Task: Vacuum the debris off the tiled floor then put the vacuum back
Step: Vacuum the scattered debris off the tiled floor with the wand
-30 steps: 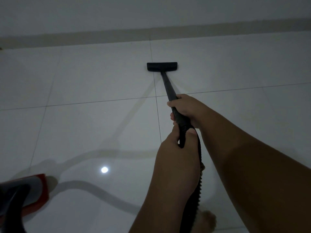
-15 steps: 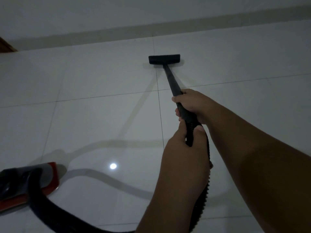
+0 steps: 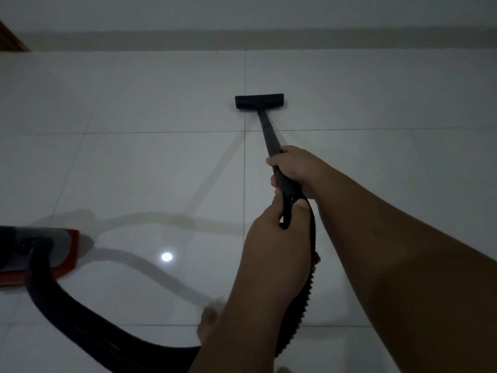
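Note:
A black vacuum wand [image 3: 267, 131] runs from my hands down to a flat black floor nozzle [image 3: 259, 101] resting on the white tiled floor [image 3: 150, 168]. My right hand [image 3: 294, 168] grips the wand higher up. My left hand [image 3: 277, 238] grips the ribbed cuff just below it, where the black corrugated hose [image 3: 80, 324] begins. The hose loops down and left to the red and grey vacuum body [image 3: 53, 251] at the left edge. No debris can be made out on the dim tiles.
A beige skirting strip [image 3: 242, 39] and white wall close off the far side. A brown wooden corner [image 3: 12, 39] shows at top left. A bare foot [image 3: 208, 324] stands on the tile near the hose. A ceiling light reflects as a bright spot [image 3: 166, 256].
The view has swung, so more of the vacuum body and hose appear at lower left. The nozzle stays on the floor ahead; both hands keep the same grip.

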